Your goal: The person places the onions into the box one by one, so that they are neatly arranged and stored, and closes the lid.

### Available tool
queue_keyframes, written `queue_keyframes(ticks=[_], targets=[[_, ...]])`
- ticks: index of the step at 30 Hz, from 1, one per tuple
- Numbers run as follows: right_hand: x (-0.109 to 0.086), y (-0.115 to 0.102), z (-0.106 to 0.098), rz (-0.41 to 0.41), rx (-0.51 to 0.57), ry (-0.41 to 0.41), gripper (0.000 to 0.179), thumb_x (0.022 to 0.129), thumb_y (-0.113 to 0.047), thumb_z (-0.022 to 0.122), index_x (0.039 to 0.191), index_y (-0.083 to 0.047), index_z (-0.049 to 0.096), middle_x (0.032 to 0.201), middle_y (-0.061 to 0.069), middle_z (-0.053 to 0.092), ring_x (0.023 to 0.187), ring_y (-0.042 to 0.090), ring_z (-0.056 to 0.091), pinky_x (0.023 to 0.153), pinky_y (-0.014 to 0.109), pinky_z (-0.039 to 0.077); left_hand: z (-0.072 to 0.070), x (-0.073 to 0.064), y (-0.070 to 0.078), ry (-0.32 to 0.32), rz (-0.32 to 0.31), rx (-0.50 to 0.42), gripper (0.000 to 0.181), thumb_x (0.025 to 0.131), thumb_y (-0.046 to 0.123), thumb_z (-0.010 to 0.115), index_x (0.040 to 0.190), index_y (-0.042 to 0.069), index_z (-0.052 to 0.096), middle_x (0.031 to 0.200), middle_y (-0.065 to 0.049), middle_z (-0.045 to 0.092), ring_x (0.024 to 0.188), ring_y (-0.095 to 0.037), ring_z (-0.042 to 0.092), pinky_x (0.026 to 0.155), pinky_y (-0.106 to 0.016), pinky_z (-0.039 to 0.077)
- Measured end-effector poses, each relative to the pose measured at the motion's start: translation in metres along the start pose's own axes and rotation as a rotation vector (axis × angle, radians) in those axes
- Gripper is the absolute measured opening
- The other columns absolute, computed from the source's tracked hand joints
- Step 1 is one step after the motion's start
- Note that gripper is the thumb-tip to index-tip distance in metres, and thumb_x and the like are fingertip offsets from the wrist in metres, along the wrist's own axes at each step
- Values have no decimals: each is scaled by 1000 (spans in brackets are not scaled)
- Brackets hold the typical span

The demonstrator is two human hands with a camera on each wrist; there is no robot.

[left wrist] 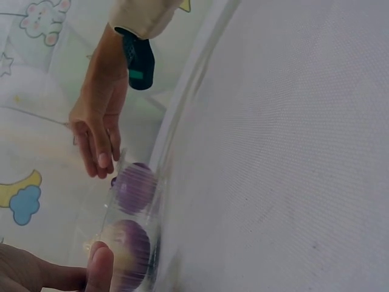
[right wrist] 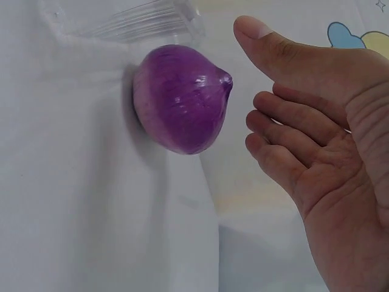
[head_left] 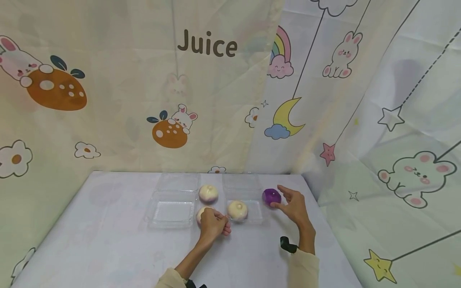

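Note:
A purple onion (head_left: 271, 197) lies on the table at the right clear plastic container (head_left: 255, 212). My right hand (head_left: 293, 205) is beside it, thumb and fingers spread; the right wrist view shows a gap between the hand (right wrist: 316, 146) and the onion (right wrist: 182, 100). My left hand (head_left: 213, 225) pinches the near left edge of the right container, and its thumb (left wrist: 100, 267) lies against the clear wall. Inside that container sits a pale onion (head_left: 237, 210). Another pale onion (head_left: 203, 214) is partly hidden behind the left hand.
A third pale onion (head_left: 208, 193) stands farther back between the containers. The left clear container (head_left: 173, 214) lies with its lid (head_left: 178, 182) folded back. Behind the right container is its lid (head_left: 242, 182). Printed cloth (head_left: 216, 120) hangs behind the white table (head_left: 108, 232).

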State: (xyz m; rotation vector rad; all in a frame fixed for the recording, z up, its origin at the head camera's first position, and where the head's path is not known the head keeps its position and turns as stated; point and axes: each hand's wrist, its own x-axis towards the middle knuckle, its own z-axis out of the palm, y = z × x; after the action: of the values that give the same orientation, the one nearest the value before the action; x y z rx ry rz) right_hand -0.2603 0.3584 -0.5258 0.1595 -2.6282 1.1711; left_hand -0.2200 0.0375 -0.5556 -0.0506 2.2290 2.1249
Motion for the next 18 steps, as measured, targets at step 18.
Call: queue_keyframes(ticks=[18], targets=[[4,22,6,40,-15,19,82,80,-15,99,150,3,62,150,27,64,137,51,64,113,56,54,0,0,2,0,-5,1,11,94,-9,71,87,-16,72,64,-19,75,47,-20,73,49,-37,65]])
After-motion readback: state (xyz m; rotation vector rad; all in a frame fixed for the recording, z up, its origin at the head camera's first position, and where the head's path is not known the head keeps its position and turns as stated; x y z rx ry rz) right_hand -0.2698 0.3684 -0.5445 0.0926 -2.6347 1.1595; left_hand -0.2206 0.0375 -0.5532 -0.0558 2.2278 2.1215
